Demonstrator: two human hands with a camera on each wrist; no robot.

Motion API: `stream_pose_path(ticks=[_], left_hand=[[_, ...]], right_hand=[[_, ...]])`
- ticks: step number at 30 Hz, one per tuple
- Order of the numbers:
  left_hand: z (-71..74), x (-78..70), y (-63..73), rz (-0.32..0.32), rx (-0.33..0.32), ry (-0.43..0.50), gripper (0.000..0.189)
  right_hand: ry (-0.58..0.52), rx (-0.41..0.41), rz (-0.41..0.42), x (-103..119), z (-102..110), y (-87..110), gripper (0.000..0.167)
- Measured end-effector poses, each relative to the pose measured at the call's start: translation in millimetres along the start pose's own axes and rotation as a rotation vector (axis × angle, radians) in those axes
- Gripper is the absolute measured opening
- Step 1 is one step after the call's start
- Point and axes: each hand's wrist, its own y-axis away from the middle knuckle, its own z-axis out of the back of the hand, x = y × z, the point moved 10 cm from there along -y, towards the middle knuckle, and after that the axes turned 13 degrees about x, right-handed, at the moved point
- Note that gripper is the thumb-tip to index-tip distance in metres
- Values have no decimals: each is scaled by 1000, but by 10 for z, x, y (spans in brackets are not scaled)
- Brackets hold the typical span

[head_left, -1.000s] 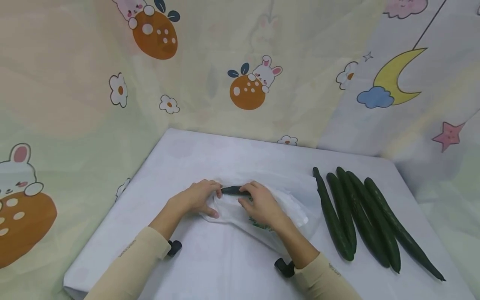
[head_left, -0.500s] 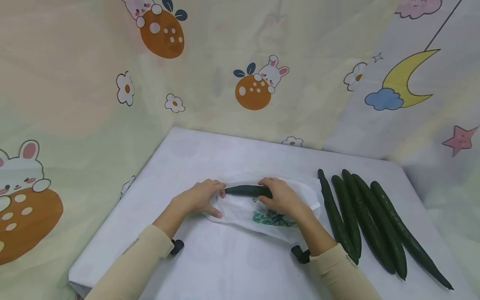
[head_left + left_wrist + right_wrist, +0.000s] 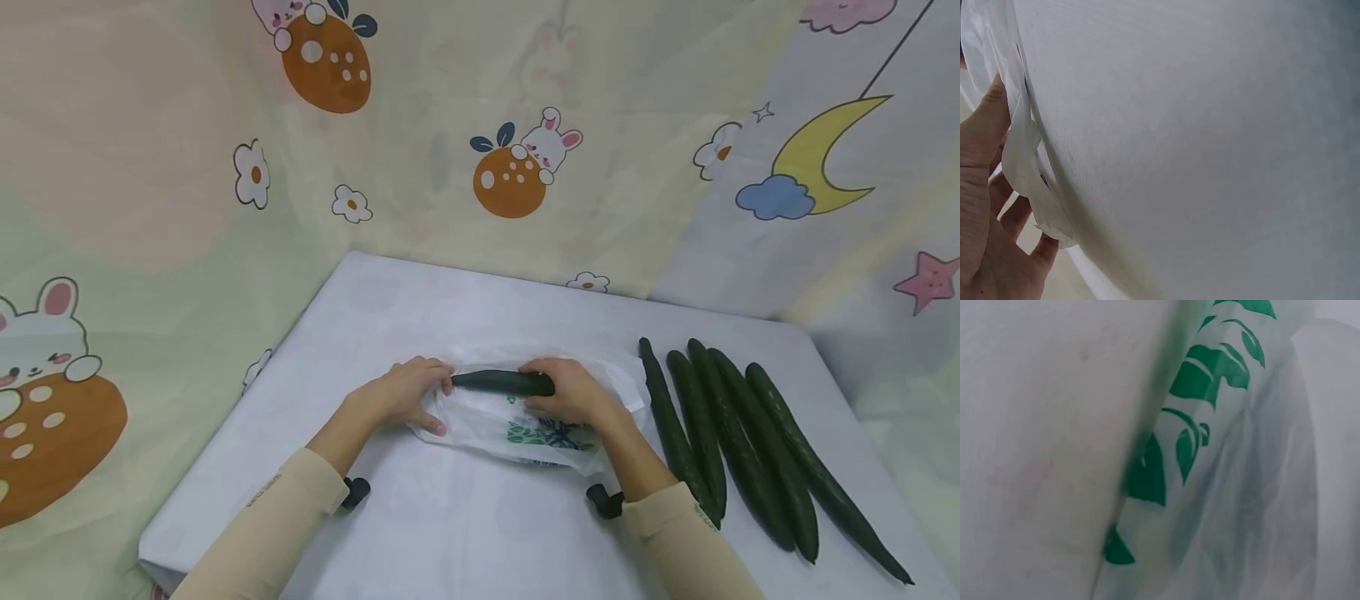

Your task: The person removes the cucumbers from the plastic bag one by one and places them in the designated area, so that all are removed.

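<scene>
A dark green cucumber [image 3: 502,382] lies lengthwise over a thin white plastic bag [image 3: 480,423] with green print, on the white-covered table. My left hand [image 3: 401,396] is at the cucumber's tapered left end. In the left wrist view, the edge of the bag [image 3: 1019,150] runs between the thumb and fingers of that hand. My right hand [image 3: 573,392] grips the cucumber near its right end, fingers on the far side and thumb on the near side. Only the printed bag [image 3: 1241,487] and the table surface show in the right wrist view.
Several long cucumbers [image 3: 750,450] lie side by side, slanting, to the right of the bag. The white table [image 3: 420,517] has its back edge against a curtain [image 3: 412,100] printed with rabbits, flowers and a moon.
My right hand has moved right along the cucumber, and more of the cucumber shows between the hands. The bag's green print has come into view. The left hand keeps its place.
</scene>
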Motion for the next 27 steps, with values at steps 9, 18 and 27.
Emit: stream_pose_path(ticks=[9,18,27], left_hand=[[0,0,15,-1,-1,-2,51],[8,13,73,-6,-14,29,51],[-3,-5,11,-9,10,10,49]], right_hand=[[21,10,24,50,-28,-24,56],[58,8,60,196,-116,-132,57],[80,20,84,175,-116,-96,58]])
